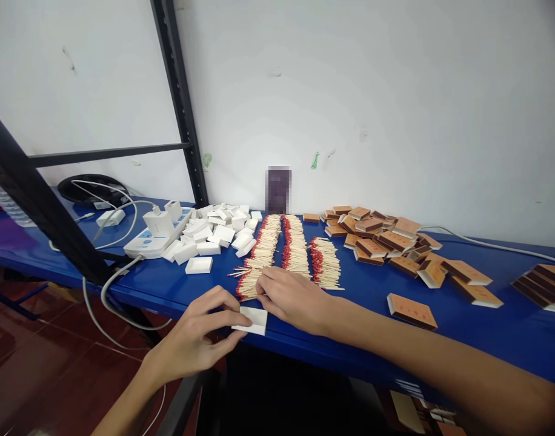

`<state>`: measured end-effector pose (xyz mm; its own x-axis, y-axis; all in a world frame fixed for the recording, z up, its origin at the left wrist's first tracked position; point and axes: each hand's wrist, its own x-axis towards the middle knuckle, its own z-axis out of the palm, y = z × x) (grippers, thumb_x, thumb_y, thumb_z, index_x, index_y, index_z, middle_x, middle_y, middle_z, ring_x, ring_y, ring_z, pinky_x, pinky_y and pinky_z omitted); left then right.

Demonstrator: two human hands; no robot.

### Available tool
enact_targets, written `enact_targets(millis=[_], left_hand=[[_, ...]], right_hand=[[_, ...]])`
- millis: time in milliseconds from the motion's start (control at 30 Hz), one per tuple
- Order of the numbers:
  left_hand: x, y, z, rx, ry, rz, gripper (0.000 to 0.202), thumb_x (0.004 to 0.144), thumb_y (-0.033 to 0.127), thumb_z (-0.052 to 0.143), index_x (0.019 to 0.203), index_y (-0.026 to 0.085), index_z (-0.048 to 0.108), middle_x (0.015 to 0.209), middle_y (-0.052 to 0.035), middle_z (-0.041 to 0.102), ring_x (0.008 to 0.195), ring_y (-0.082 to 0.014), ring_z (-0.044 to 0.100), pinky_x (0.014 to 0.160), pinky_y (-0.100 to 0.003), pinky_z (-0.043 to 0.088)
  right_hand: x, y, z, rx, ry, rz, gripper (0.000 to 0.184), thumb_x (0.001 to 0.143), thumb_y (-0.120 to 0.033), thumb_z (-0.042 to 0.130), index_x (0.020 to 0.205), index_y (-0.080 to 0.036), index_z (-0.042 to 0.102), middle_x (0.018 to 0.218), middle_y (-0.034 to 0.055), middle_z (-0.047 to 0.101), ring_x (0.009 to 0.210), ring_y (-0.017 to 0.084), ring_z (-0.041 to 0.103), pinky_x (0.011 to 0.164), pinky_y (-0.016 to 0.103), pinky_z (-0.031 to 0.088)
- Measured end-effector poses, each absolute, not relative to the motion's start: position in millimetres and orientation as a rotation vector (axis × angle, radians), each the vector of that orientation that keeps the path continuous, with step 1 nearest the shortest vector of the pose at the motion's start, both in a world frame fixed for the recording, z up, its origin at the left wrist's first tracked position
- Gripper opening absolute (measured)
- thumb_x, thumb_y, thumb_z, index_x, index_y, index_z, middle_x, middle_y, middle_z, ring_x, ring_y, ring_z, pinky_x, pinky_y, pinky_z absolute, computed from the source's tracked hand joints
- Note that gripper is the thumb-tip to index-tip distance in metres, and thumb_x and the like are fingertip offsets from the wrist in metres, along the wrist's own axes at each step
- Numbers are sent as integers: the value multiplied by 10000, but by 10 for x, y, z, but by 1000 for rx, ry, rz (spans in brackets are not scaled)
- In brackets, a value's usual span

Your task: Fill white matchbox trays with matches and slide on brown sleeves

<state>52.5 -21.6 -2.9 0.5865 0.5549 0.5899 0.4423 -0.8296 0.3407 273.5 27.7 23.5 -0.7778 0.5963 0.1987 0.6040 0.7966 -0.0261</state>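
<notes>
My left hand (207,330) pinches a small white matchbox tray (255,321) at the front edge of the blue table. Just beyond it, my right hand (289,297) is bent down over the near end of the left row of red-tipped matches (265,242). Its fingers are drawn together at the matches; what sits between the fingertips is hidden. Two more rows of matches, a middle row (295,242) and a shorter right row (325,266), lie alongside. A single white tray (199,265) rests to the left of them.
A heap of white trays (218,227) lies back left, beside a power strip (157,233) with cables. Brown matchboxes (395,236) are piled at the right, with one box (412,310) nearer me. A black metal post (45,200) rises at the left; a wall stands behind.
</notes>
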Motion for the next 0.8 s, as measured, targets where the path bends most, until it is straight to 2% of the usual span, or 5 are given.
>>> enact_targets(millis=[200, 367, 467, 600, 800], left_hand=[[533, -214, -91, 2595, 883, 1029, 150, 884, 78, 622, 872, 218, 674, 1066, -55, 575, 980, -184, 553, 847, -319, 473], [543, -222, -115, 2582, 925, 1033, 153, 886, 92, 623, 883, 237, 670, 1157, -52, 529, 1015, -192, 516, 886, -336, 448], [567, -238, -97, 2584, 979, 1028, 130, 892, 109, 621, 867, 232, 655, 1232, -54, 512, 1048, -203, 501, 911, -347, 435], [638, -277, -45, 2601, 966, 952, 68, 907, 175, 632, 930, 223, 591, 1116, -41, 607, 992, -196, 533, 875, -336, 441], [795, -299, -77, 2650, 1119, 934, 245, 846, 301, 703, 1001, 214, 533, 932, -15, 652, 822, -199, 578, 797, -352, 422]], right_hand=[[2836, 281, 260, -868, -2807, -51, 143, 983, -196, 468, 945, -121, 583, 913, 83, 613, 775, 186, 568, 660, 303, 429], [2926, 213, 381, -884, -2773, 16, 119, 965, -161, 480, 914, -125, 581, 886, 74, 607, 797, 190, 572, 702, 308, 443], [2982, 137, 499, -916, -2714, 131, 63, 929, -146, 532, 880, -143, 571, 853, 49, 599, 754, 169, 557, 661, 283, 430], [3021, -33, 652, -901, -2710, 278, 52, 886, -119, 568, 849, -155, 563, 835, 27, 593, 708, 143, 532, 609, 253, 404], [2971, -165, 636, -857, -2876, 249, 58, 896, -147, 565, 850, -140, 599, 847, 44, 608, 739, 164, 551, 638, 277, 410]])
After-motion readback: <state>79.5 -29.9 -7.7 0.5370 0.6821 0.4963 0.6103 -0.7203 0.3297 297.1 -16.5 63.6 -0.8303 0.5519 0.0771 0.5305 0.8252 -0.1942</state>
